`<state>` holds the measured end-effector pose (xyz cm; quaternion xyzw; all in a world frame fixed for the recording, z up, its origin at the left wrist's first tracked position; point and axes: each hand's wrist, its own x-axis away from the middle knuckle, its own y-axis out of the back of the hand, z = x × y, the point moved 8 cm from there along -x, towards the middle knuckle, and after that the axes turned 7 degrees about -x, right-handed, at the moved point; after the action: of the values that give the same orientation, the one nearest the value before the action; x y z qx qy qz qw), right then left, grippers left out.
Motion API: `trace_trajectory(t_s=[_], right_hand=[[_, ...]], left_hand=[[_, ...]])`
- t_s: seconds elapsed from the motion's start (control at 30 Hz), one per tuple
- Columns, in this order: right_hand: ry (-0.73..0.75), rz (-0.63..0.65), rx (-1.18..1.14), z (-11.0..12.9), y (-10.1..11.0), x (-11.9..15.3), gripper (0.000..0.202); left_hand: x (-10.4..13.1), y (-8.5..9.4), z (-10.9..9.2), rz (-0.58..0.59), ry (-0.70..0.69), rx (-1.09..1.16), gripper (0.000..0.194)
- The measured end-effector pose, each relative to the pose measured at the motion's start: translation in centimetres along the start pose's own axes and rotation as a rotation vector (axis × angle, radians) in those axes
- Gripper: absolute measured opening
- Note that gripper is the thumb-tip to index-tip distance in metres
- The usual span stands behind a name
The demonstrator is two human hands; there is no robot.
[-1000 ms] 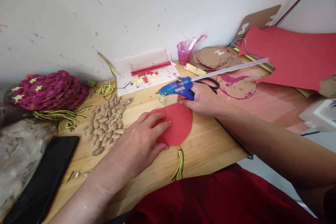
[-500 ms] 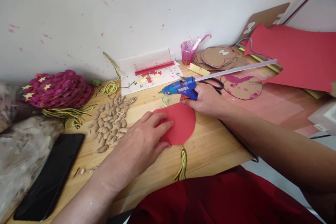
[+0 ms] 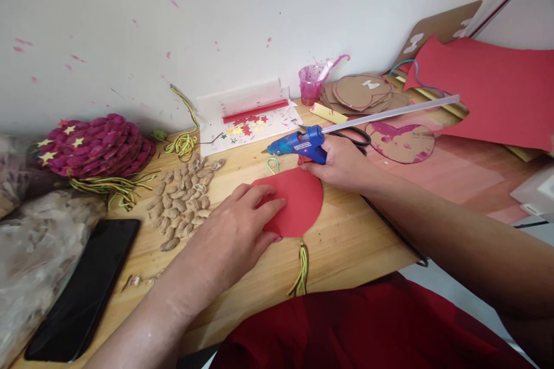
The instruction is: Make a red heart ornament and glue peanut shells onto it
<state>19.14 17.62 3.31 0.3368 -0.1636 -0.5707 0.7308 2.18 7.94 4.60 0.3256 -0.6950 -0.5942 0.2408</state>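
A blue hot glue gun [image 3: 298,145] is gripped in my right hand [image 3: 348,164]. Its nozzle points left, above the table, and a long clear glue stick [image 3: 389,114] sticks out of its back. My left hand [image 3: 242,222] lies on the left side of a round red paper piece [image 3: 300,202], its fingers spread over the surface. From the far edge of the red piece comes a green cord loop [image 3: 273,166]; a yellow-green tassel [image 3: 301,268] hangs off its near edge. Peanuts in shells [image 3: 184,199] lie in a pile left of my left hand.
At left are a stack of magenta star-decorated pieces [image 3: 95,147], a plastic bag [image 3: 47,265] and a black phone [image 3: 84,288]. Behind stand star confetti on paper [image 3: 246,127] and a stained cup [image 3: 311,85]. Cardboard cutouts [image 3: 363,92], scissors [image 3: 361,137] and red sheets [image 3: 489,92] lie right.
Almost nothing differs. Both hands, the glue gun and the red paper piece keep their places; the view has shifted very slightly.
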Motion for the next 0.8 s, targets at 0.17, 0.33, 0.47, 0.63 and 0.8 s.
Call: trace_trajectory(t_s=[0.17,0.33,0.47,0.63,0.8], right_hand=[[-0.003,-0.006,0.004,-0.11,-0.06,0.01,0.01],[0.02,0.005,-0.03,0.15,-0.17,0.01,0.008],[0.066,-0.01,-0.032,0.58,0.01,0.04,0.012],[0.05,-0.02,-0.014,0.4,-0.02,0.04,0.021],[0.023,-0.02,0.031,0.13,-0.04,-0.01,0.021]], left_hand=[[-0.02,-0.09,0.05,0.012,0.007,0.003,0.041],[-0.12,0.02,-0.03,0.028,-0.011,0.017,0.039],[-0.37,0.1,0.0,-0.021,-0.025,0.036,0.03],[-0.7,-0.34,-0.08,-0.103,-0.034,0.043,0.023],[-0.89,-0.4,-0.65,-0.107,-0.084,0.057,0.031]])
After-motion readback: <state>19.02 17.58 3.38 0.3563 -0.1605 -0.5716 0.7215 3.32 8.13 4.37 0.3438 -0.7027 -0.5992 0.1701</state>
